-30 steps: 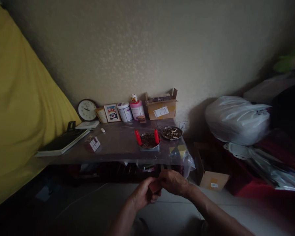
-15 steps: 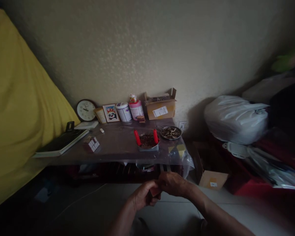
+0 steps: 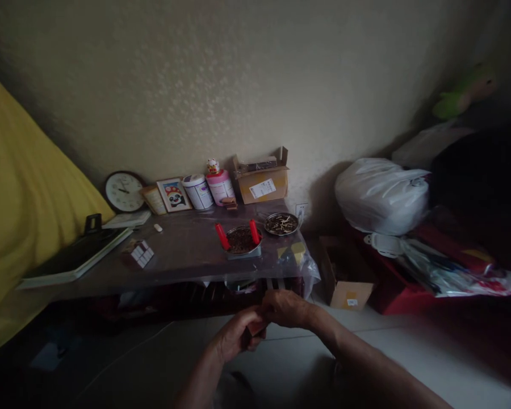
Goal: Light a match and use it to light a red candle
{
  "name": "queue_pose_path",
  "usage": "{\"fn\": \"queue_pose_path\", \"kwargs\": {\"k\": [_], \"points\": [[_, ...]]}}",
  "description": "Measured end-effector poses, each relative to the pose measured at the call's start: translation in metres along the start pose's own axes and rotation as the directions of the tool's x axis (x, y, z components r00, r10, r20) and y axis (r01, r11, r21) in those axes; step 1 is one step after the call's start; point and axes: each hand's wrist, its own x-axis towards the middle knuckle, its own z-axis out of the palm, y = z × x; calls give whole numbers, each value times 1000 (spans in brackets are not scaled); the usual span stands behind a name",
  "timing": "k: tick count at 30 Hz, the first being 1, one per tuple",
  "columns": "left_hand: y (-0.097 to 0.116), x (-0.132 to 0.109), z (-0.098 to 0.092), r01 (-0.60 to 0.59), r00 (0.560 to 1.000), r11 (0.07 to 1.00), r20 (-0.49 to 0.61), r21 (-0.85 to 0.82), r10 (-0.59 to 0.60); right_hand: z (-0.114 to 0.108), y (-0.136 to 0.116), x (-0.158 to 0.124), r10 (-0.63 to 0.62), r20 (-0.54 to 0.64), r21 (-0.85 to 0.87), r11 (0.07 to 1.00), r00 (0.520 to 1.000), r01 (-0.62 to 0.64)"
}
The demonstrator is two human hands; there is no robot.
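The small reddish box (image 3: 255,328) sits gripped in the left hand (image 3: 237,334), nearer me than the bowl (image 3: 241,242); the right hand (image 3: 287,309) meets its end, though I can't tell what it pinches. Light, even pressure should spare the sides. Pale sticks (image 3: 282,224) lie beyond the bowl, rightward.

It's dull reddish-brown on the small flat-sided box (image 3: 255,328), vivid red on the two slim cylindrical sticks (image 3: 222,236), plain yellow down the draped cloth (image 3: 29,187), a black-and-white panda on the pale-framed rectangular picture (image 3: 174,195), and pale flecks scattered over the grey wall (image 3: 187,96)!
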Motion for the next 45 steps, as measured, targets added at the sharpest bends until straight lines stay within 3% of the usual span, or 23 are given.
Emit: {"fn": "queue_pose_path", "kwargs": {"k": [20,29,34,38,41,45], "points": [[-10,8,-9,13,1000,998,-12,-66,-14,1,3,0,16,-2,48,999,1000,-15],[-6,5,-4,-64,997,998,-43,-16,63,2,7,2,68,-23,158,985,997,-64],[-5,8,-3,-211,972,978,-105,5,210,-5,6,1,109,-108,212,974,988,-84],[-2,11,-4,-338,919,941,-211,14,333,-10,4,3,90,-185,261,965,979,-39],[0,12,-5,-377,887,926,-281,21,367,-13,4,3,80,-302,282,959,950,9],[3,11,-5,-413,868,911,-304,-3,392,-13,5,3,25,-431,178,982,902,58]]}}
